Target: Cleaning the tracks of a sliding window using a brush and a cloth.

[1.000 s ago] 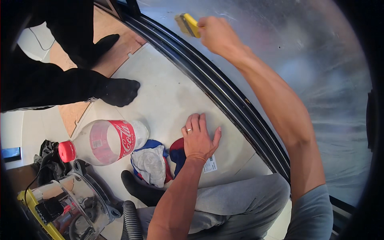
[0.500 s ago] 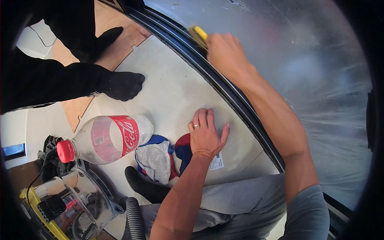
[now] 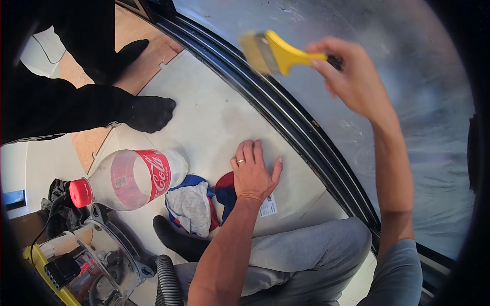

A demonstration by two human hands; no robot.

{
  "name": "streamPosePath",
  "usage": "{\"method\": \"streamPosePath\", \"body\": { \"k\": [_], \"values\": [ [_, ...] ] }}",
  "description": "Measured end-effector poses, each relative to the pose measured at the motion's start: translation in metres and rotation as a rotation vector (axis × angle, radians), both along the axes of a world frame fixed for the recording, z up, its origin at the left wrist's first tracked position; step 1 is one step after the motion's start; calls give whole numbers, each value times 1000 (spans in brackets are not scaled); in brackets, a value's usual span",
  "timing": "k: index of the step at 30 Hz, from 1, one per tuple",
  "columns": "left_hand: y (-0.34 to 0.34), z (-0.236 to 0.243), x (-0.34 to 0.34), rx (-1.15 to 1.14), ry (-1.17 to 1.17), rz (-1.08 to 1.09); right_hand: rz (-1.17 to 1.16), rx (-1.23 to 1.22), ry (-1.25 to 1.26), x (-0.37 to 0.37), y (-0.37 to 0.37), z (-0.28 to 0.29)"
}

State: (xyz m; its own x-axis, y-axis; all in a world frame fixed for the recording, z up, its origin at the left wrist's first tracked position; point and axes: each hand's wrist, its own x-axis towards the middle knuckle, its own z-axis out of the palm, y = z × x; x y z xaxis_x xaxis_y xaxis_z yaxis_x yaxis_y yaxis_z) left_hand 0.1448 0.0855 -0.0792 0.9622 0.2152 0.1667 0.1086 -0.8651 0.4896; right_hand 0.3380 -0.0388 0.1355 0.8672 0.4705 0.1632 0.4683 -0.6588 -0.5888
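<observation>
My right hand (image 3: 349, 71) grips a wide flat paintbrush (image 3: 286, 53) by its yellow handle. Its pale bristles hang over the black sliding-door track (image 3: 286, 104), pointing left; whether they touch it I cannot tell. My left hand (image 3: 252, 171) rests palm down on the pale floor, fingers stretched out and thumb apart, with a ring on one finger. Beside that wrist lie a red and dark blue cloth (image 3: 226, 191) and a white paper label (image 3: 268, 205). A grey, blue and red rag (image 3: 190, 206) is crumpled further left.
A large clear plastic bottle (image 3: 130, 178) with a red cap lies left of the rags. Behind it stands a clear vacuum canister (image 3: 97, 255) with a ribbed grey hose (image 3: 167, 278). Another person's black-socked foot (image 3: 150, 113) is at upper left. Cloudy plastic sheeting (image 3: 429, 137) covers the right side.
My right hand has swung right and away from the track, and the brush now shows in full. The left hand stays on the floor. The view has shifted slightly.
</observation>
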Motion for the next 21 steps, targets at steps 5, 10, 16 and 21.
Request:
{"method": "streamPosePath", "body": {
  "k": [5, 10, 16, 21],
  "values": [
    [2, 0, -2, -11, 7, -4, -132, -129, 37, -60, -33, 8],
    [-4, 1, 3, -3, 19, -15, -59, -280, -59, -38, -17, -48],
    [-6, 2, 1, 21, 28, 1, -27, -81, -162, 56, 84, -108],
    [-5, -1, 3, 7, 27, 3, 49, -31, -186, 23, 49, -33]
  ]
}}
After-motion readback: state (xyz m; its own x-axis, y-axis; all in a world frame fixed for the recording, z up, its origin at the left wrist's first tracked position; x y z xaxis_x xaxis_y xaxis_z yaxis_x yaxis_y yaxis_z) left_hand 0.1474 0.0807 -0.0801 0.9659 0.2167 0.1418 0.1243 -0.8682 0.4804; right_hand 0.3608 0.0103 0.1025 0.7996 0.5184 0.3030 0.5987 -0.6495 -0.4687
